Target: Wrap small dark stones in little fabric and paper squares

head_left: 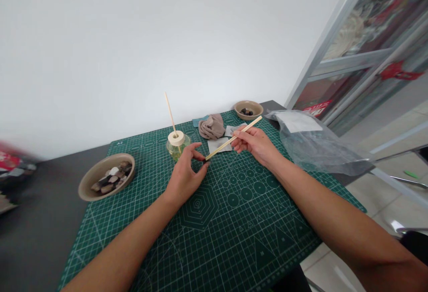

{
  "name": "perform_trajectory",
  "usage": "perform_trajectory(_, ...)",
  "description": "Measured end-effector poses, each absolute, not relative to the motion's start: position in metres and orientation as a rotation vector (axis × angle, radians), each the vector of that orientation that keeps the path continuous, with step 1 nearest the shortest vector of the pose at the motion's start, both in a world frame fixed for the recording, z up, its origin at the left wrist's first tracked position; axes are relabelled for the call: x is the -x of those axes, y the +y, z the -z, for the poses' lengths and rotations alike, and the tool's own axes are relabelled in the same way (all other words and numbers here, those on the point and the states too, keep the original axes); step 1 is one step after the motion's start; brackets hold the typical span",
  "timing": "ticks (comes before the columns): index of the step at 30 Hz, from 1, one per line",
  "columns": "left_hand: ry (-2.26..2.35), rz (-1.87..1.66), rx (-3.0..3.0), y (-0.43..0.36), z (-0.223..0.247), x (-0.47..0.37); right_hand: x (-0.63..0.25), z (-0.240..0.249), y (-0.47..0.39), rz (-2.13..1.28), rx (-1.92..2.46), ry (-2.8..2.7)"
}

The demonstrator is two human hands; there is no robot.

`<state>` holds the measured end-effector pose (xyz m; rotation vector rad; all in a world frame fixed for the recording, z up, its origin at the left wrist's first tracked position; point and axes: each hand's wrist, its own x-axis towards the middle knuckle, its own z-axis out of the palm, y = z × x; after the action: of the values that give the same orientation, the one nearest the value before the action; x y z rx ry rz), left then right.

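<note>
Right hand (254,144), just right of frame centre, closed around a pair of chopsticks (233,138), gripped near the upper end. Chopsticks slanting from upper right down to lower left, tips meeting the fingertips of the left hand. Left hand (186,172), at frame centre, curled with thumb and forefinger pinched together on a small dark piece (204,161), too small to identify; chopstick tips touching or just beside that piece, cannot tell which.

Both hands above a green cutting mat (234,220) filling the lower middle of the frame, on a dark table (36,234).

Just above the left hand, a small glass bottle (178,146) of pale liquid, with a single reed stick (170,113) upright and slightly tilted to the left through its cap.

At centre left, on the mat's edge, a tan bowl (87,185) holding stones (112,178) of mixed brown, grey and white. At upper centre right, a smaller tan bowl (248,104) with a few dark stones inside.

Between bottle and smaller bowl, a crumpled beige cloth (211,127), with pale flat packets (219,144) just below it, partly behind the chopsticks.

At right, a clear plastic bag (314,142) lying across the mat's far corner and table edge.
</note>
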<state>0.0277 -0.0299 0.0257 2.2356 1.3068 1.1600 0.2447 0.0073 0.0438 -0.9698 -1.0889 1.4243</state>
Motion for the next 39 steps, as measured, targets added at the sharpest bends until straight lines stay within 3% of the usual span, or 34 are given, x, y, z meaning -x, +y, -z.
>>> perform_trajectory(39,1.347,-1.156,-2.275,-0.0304,-0.0250,-0.0288,-0.2355,-0.0463,-0.0012,-1.357,0.915,-1.269)
